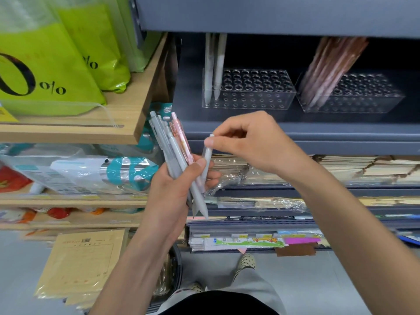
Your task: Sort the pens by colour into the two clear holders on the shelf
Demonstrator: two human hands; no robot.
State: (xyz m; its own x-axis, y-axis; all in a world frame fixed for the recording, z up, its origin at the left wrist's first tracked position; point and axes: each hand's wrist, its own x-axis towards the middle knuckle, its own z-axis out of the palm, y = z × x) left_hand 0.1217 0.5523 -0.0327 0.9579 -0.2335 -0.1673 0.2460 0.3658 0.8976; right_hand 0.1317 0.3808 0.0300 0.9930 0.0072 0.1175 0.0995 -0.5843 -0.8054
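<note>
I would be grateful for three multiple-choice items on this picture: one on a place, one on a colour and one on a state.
1. Where do the shelved pink pens stand?
A. in a drawer
B. in the right holder
C. in a metal cup

2. What colour is the pen that the right hand pinches?
A. pale grey
B. green
C. black

3. What is the left hand doing?
A. hanging empty
B. gripping a bunch of pens
C. pressing a button

Answers:
1 B: they lean in the right holder.
2 A: its barrel is pale grey.
3 B: its fingers curl round the bunch.
</note>
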